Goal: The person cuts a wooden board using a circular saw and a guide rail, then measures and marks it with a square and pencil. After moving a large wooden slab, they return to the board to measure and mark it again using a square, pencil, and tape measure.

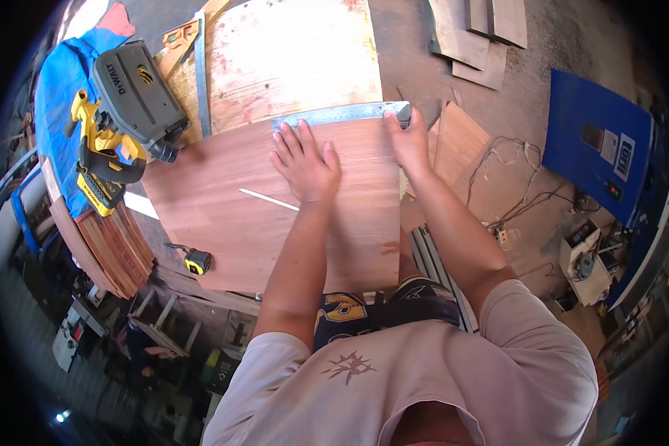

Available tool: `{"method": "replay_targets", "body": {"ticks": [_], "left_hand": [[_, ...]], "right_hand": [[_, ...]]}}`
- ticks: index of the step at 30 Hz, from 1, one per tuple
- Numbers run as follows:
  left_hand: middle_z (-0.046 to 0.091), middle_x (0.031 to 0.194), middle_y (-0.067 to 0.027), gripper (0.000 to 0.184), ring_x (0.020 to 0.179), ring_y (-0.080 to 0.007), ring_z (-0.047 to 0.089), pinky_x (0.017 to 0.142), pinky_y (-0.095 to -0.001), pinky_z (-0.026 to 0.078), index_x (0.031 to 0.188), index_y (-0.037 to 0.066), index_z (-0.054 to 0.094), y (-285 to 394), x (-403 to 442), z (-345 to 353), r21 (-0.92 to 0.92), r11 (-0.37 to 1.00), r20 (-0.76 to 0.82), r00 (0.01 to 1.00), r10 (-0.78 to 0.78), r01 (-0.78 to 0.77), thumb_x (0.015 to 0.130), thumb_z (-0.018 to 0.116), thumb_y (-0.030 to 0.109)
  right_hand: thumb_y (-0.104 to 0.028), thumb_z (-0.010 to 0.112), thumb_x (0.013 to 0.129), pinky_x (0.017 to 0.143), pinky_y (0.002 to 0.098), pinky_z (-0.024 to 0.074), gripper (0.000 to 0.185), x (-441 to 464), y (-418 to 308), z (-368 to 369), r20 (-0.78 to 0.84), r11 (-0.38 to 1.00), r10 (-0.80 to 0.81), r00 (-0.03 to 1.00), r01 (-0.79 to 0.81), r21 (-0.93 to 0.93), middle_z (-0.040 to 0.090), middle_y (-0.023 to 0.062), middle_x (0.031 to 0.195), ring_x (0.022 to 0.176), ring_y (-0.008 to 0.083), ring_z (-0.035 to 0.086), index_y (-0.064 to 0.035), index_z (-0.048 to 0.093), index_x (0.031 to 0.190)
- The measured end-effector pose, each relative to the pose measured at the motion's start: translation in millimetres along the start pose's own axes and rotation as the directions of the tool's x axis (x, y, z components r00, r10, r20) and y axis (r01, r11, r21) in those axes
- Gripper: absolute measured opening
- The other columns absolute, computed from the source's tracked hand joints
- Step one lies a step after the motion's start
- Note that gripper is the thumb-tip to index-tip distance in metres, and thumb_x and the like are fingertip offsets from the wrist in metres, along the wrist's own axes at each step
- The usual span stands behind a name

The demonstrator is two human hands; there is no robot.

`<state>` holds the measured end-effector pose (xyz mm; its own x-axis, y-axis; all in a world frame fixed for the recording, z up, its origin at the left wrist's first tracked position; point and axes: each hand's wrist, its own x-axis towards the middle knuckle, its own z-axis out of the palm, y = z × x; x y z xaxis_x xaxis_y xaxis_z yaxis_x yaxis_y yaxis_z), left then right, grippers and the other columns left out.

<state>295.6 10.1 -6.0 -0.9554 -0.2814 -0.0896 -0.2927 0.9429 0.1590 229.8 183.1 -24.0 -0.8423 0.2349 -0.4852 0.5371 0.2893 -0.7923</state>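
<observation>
A broad reddish-brown wooden board [238, 245] lies in front of me. Along its far edge, near the right corner, rests a metal square [342, 114]. My right hand [409, 141] grips the square's stock at the board's right edge, thumb on top; its other fingers are partly hidden. My left hand [305, 167] lies flat with fingers spread, the fingertips at the square's blade and the palm over the board. A white pencil [264, 198] lies on the board just left of my left wrist. Towards the board's near left corner sits a yellow and black tape measure [198, 261].
Beyond the board is a pale, stained sheet [290, 52] with a steel rule [202, 82] on it. A yellow power tool [100, 152] and a grey DeWalt case [141, 93] stand at left. Cables [516, 171] and a blue panel [591, 141] are at right.
</observation>
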Motion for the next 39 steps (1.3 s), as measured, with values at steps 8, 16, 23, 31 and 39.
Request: {"method": "replay_targets", "body": {"ticks": [8, 16, 23, 31, 39], "left_hand": [[0.022, 0.157, -0.023, 0.067, 0.145, -0.0416, 0.017, 0.115, -0.0585, 0.009, 0.151, 0.008, 0.031, 0, 1, -1, -0.003, 1.0, 0.013, 1.0, -0.004, 0.004, 0.092, 0.047, 0.037], [0.021, 0.157, -0.0232, 0.068, 0.146, -0.0416, 0.017, 0.115, -0.0585, 0.01, 0.151, 0.008, 0.03, -1, 0, -2, -0.004, 1.0, 0.001, 1.0, 0.001, -0.001, 0.092, 0.049, 0.037], [0.011, 0.16, -0.0214, 0.067, 0.149, -0.0376, 0.008, 0.118, -0.0554, 0.004, 0.154, 0.011, 0.022, -2, 2, -4, 0.061, 0.996, 0.098, 0.993, -0.068, 0.062, 0.097, 0.037, 0.042], [0.013, 0.16, -0.0209, 0.067, 0.148, -0.0378, 0.011, 0.117, -0.0562, 0.006, 0.153, 0.014, 0.025, -6, 2, -6, -0.034, 0.998, 0.136, 0.99, -0.043, 0.048, 0.095, 0.041, 0.043], [0.022, 0.157, -0.0217, 0.066, 0.146, -0.0393, 0.018, 0.116, -0.0571, 0.009, 0.151, 0.012, 0.032, -4, 1, 0, -0.064, 0.998, 0.017, 1.0, -0.02, 0.021, 0.093, 0.045, 0.041]], "right_hand": [[-0.027, 0.066, 0.09, 0.08, 0.0368, 0.0495, 0.032, -4, -9, -2, -0.012, 1.0, 0.001, 1.0, -0.001, 0.006, 0.067, 0.0174, 0.094, 0.089, 0.0262, 0.065, 0.0011, 0.057, 0.102], [-0.028, 0.067, 0.09, 0.082, 0.0373, 0.0495, 0.034, -3, -9, -3, -0.009, 0.999, 0.022, 1.0, -0.022, -0.043, 0.067, 0.0178, 0.097, 0.092, 0.0268, 0.066, 0.0018, 0.058, 0.103], [-0.027, 0.067, 0.091, 0.082, 0.0349, 0.0493, 0.033, 9, 22, 1, -0.002, 0.999, -0.031, 1.0, 0.031, 0.014, 0.068, 0.0147, 0.098, 0.091, 0.0213, 0.064, 0.0016, 0.059, 0.106], [-0.023, 0.065, 0.093, 0.079, 0.0309, 0.0483, 0.029, 2, 2, -2, 0.003, 1.0, -0.001, 1.0, 0.001, -0.021, 0.066, 0.0079, 0.097, 0.088, 0.0141, 0.059, 0.0003, 0.059, 0.108], [-0.024, 0.068, 0.091, 0.081, 0.0333, 0.0487, 0.029, 2, 6, 1, -0.034, 0.998, -0.028, 0.999, 0.031, 0.062, 0.068, 0.0116, 0.096, 0.089, 0.018, 0.062, 0.0015, 0.06, 0.102]]}}
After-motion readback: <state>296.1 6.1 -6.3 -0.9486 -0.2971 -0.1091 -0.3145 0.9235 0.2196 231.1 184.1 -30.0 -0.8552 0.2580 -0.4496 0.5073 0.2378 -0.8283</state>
